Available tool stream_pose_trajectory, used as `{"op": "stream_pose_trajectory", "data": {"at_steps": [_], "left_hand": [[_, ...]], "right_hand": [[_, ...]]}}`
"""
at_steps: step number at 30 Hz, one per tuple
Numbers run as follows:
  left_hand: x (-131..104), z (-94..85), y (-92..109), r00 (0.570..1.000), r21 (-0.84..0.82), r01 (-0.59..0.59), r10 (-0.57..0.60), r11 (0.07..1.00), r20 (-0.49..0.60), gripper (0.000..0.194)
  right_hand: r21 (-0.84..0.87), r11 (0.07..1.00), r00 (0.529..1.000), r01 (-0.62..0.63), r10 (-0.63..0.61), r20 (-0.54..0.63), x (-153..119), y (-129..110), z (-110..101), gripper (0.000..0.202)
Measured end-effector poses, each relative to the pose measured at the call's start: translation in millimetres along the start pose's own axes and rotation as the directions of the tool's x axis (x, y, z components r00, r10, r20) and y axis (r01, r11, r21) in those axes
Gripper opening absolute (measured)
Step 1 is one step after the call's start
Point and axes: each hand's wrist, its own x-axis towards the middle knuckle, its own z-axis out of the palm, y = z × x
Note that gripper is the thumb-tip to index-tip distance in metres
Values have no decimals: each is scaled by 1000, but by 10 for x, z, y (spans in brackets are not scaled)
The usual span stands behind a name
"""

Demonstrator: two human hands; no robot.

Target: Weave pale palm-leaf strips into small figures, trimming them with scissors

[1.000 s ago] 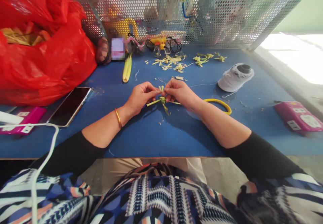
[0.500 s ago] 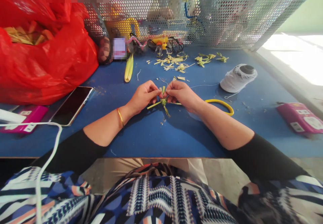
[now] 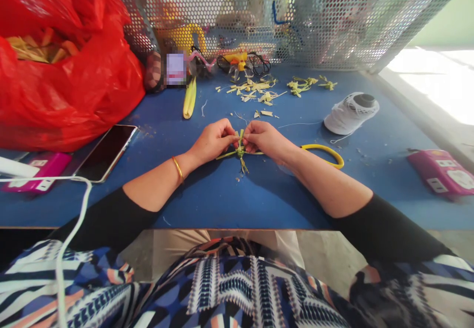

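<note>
In the middle of the blue table, a small knotted figure of green leaf strips lies between my hands, with strips sticking out to both sides and a frayed end toward me. My left hand is closed, thumb and fingers pinching its upper part. Opposite it, my right hand pinches the same upper strips from the other side. The fingertips hide part of the knot. A yellow loop-shaped handle shows beyond my right wrist, which covers the rest of it.
A white thread spool stands right, its thread trailing. Leaf scraps, knotted pieces and a folded green husk lie farther back. At left are a red bag and a phone; a pink power strip is at right.
Both hands have shifted slightly, and the fingertips remain closed on the upper strips. The figure's lower end has turned a little and now points more straight toward me.
</note>
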Motion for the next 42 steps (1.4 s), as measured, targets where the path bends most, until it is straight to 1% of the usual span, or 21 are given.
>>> {"op": "stream_pose_trajectory", "data": {"at_steps": [4, 10, 14, 17, 20, 23, 26, 28, 31, 34, 35, 39, 42], "left_hand": [[2, 0, -9, 1000, -7, 14, -14, 1000, -2, 17], [-1, -7, -15, 998, -68, 56, -56, 996, -1, 16], [-5, -18, -14, 998, -41, 51, -50, 998, 24, 18], [-10, -22, -5, 999, -2, 33, -33, 999, 33, 17], [-22, -24, 11, 999, 22, 39, -40, 999, 36, 16], [-36, -26, 25, 999, 31, 40, -41, 999, 29, 14], [-41, -21, 33, 999, -3, 52, -52, 999, 4, 15], [-39, -12, 50, 996, -64, 87, -89, 994, -18, 16], [-28, 8, 115, 985, -171, 153, -165, 973, -58, 19], [-12, 28, 220, 960, -273, 226, -261, 935, -99, 17], [-6, 35, 257, 948, -296, 263, -302, 918, -95, 17], [7, 79, 372, 926, -318, 326, -369, 890, -85, 18], [1, 110, 394, 903, -317, 376, -421, 871, -84, 19]], "right_hand": [[-4, 1000, 1000, -14, 14, 0, -5, -5, -6, 31], [101, 995, 998, 8, -14, 62, -7, -15, -38, 28], [50, 998, 999, 38, -40, 31, 24, 34, -21, 28], [15, 997, 996, 79, -80, 28, 40, 76, -7, 27], [-4, 994, 994, 107, -106, 23, 47, 97, -7, 26], [6, 995, 995, 100, -100, 22, 48, 96, -14, 26], [23, 996, 995, 81, -82, 57, 47, 87, -20, 24], [29, 996, 994, 82, -84, 71, 45, 80, -20, 22], [43, 995, 994, 92, -94, 56, 42, 65, -27, 21], [94, 982, 985, 163, -167, 35, 43, 42, -57, 17], [110, 979, 983, 172, -179, 50, 44, 35, -71, 16], [151, 977, 981, 153, -169, 98, 45, 21, -104, 18], [161, 977, 982, 142, -159, 98, 42, 23, -96, 17]]}}
